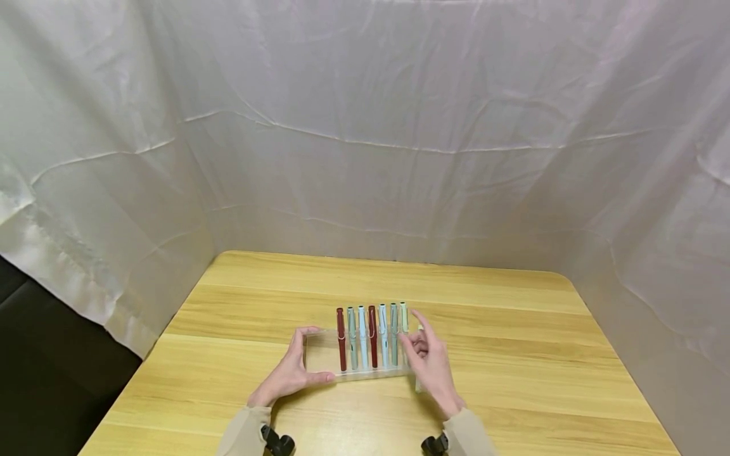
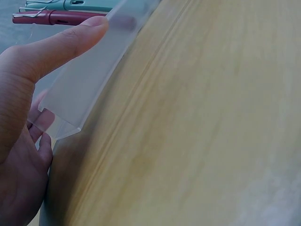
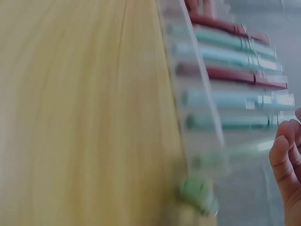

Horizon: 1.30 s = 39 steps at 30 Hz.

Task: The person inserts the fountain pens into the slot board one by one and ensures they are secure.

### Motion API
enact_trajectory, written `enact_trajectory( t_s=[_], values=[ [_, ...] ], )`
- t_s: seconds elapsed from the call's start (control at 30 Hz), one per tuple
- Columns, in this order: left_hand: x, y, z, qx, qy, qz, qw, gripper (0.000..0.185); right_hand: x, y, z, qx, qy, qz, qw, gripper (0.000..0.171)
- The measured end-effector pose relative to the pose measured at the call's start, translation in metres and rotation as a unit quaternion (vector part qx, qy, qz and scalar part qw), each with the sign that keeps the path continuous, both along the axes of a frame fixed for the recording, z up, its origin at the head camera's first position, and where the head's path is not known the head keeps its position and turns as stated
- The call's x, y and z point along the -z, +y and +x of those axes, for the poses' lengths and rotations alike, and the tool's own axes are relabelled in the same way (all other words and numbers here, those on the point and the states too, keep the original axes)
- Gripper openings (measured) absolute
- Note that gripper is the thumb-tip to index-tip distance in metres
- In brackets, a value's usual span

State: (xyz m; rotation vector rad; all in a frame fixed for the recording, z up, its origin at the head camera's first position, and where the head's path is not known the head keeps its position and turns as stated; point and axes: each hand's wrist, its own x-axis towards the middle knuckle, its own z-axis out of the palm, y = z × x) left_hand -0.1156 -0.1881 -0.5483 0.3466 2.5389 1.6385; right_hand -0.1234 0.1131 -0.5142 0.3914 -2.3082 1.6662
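Observation:
A clear pen stand bears a row of pens: a dark red pen leftmost, then teal and light blue pens, another dark red pen, and a light green pen at the right end. My left hand grips the stand's left end, thumb along the front lip, fingers behind. By the rightmost pen is my right hand, index finger raised and apart from the thumb; contact with the pen is unclear. Another light green pen lies just outside the stand's right end, partly behind that hand.
Everything sits on a wood-grain table. Pale cloth hangs behind the table and on both sides. A dark surface shows at the far left. Black wrist cameras are strapped at both sleeves.

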Motion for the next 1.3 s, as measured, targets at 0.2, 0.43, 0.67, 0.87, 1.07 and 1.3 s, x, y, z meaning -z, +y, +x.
enact_trajectory(
  t_s=[0.2, 0.43, 0.67, 0.87, 1.07, 1.3],
  values=[
    [0.001, 0.001, -0.001, 0.0, 0.001, 0.002, 1.0, 0.101, 0.01, 0.029, -0.003, 0.07, -0.072, -0.021, 0.995, 0.058],
    [0.001, 0.0, -0.001, -0.002, 0.002, -0.008, 1.0, 0.102, 0.019, 0.05, -0.008, 0.067, -0.119, -0.042, 0.99, 0.055],
    [0.002, 0.0, -0.001, 0.001, 0.003, -0.007, 1.0, 0.102, 0.028, 0.057, -0.01, 0.043, -0.182, -0.037, 0.982, 0.054],
    [0.002, 0.0, -0.001, 0.002, 0.006, 0.0, 1.0, 0.102, 0.031, 0.058, -0.012, 0.029, -0.201, -0.028, 0.979, 0.058],
    [0.002, 0.001, -0.001, 0.001, 0.004, 0.004, 1.0, 0.102, 0.034, 0.06, -0.014, 0.02, -0.201, -0.01, 0.979, 0.059],
    [0.002, 0.001, 0.0, -0.005, -0.003, -0.003, 1.0, 0.102, 0.033, 0.057, -0.016, 0.033, -0.186, 0.036, 0.981, 0.059]
  ],
)
